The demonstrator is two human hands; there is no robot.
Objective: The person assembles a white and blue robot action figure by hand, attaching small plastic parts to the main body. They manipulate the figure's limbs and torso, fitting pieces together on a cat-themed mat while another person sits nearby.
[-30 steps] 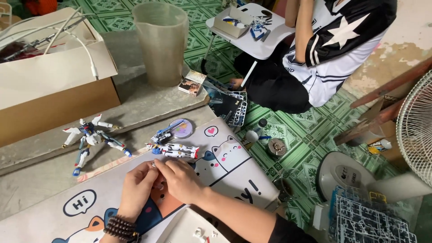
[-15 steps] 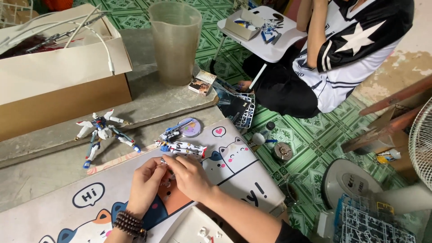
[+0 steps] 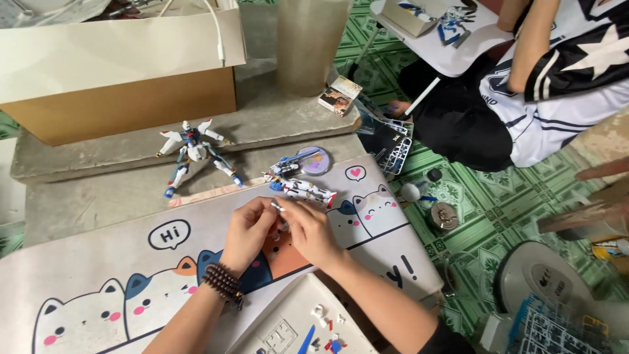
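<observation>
My left hand (image 3: 247, 234) and my right hand (image 3: 309, 229) meet over a cat-patterned mat (image 3: 118, 288), pinching one small white model part (image 3: 278, 207) between their fingertips. A beaded bracelet (image 3: 223, 283) circles my left wrist. Just beyond my fingers lies a partly built blue and white robot model (image 3: 300, 187). A finished white and blue robot figure (image 3: 194, 153) lies further left on the concrete step (image 3: 98, 196). A tray (image 3: 288, 324) with small loose parts sits in front of me.
A cardboard box (image 3: 124, 105) and a translucent plastic jug (image 3: 308, 46) stand at the back. A small printed box (image 3: 340, 96) and parts runners (image 3: 393, 147) lie at the step's right end. Another person (image 3: 544, 85) sits on the green floor. A fan base (image 3: 544, 282) stands at right.
The view has tilted and shifted, so everything sits lower and nearer. Both hands stay together on the small part, fingers working it slightly.
</observation>
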